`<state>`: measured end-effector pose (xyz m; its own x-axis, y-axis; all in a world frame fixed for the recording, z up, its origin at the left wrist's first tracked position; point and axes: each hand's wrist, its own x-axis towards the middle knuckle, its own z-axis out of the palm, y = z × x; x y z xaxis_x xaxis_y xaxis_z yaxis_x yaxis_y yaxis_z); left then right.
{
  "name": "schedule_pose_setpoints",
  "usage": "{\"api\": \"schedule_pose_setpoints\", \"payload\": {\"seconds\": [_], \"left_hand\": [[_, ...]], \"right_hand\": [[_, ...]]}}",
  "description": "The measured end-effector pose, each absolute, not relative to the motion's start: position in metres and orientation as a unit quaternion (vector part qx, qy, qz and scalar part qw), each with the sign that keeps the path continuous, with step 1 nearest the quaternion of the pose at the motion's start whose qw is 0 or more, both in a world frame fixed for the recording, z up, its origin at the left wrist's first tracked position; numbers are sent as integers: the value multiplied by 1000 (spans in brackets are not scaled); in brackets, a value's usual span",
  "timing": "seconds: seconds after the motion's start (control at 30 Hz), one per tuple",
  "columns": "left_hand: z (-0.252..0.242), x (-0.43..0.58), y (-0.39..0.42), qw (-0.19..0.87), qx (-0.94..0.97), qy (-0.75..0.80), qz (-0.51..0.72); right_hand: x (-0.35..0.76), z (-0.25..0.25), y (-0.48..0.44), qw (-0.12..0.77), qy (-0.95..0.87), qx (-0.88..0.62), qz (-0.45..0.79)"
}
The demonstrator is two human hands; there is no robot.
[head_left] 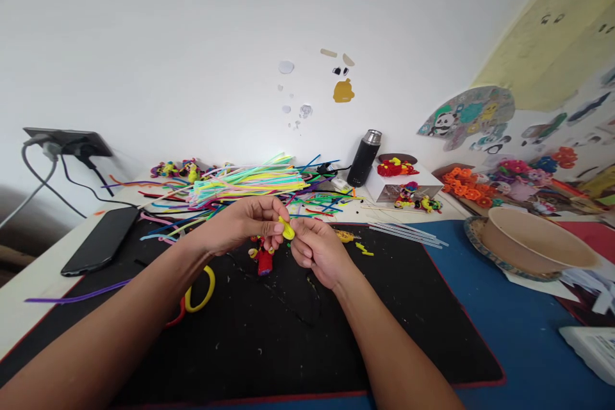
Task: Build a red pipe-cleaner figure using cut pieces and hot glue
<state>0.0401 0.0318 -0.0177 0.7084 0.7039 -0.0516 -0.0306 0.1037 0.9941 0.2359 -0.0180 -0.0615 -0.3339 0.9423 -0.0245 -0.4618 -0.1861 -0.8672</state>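
Note:
Between my two hands is a small yellow piece of bent pipe cleaner [287, 229], held above the black mat [312, 346]. My left hand [250, 224] pinches it from the left with thumb and forefinger. From the right, the fingers of my right hand [319, 250] close on its other edge. Just below my left hand stands a small red figure [264, 261], partly hidden by the fingers. Scissors [200, 291] with yellow and red handles lie under my left forearm, which covers much of them.
A heap of coloured pipe cleaners [250, 184] lies along the wall. A phone [100, 240] is at the left. Behind stands a black flask [364, 159] beside a white box [384, 189]. Glue sticks [408, 234], short yellow bits [364, 249] and a beige bowl [533, 237] are to the right.

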Motion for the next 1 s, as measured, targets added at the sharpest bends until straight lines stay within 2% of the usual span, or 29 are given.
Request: {"api": "schedule_pose_setpoints", "payload": {"seconds": [0.3,0.6,0.83,1.0], "left_hand": [[-18,45,30,698,608,276,259],[-19,50,27,641,639,298,303],[-21,51,32,596,640,375,307],[-24,53,32,598,614,395,331]], "right_hand": [[237,-62,-17,490,-413,-288,711],[236,-61,-18,488,-426,-310,696],[234,-70,-13,532,-496,-403,556],[233,-71,-15,517,-549,-426,499]]}}
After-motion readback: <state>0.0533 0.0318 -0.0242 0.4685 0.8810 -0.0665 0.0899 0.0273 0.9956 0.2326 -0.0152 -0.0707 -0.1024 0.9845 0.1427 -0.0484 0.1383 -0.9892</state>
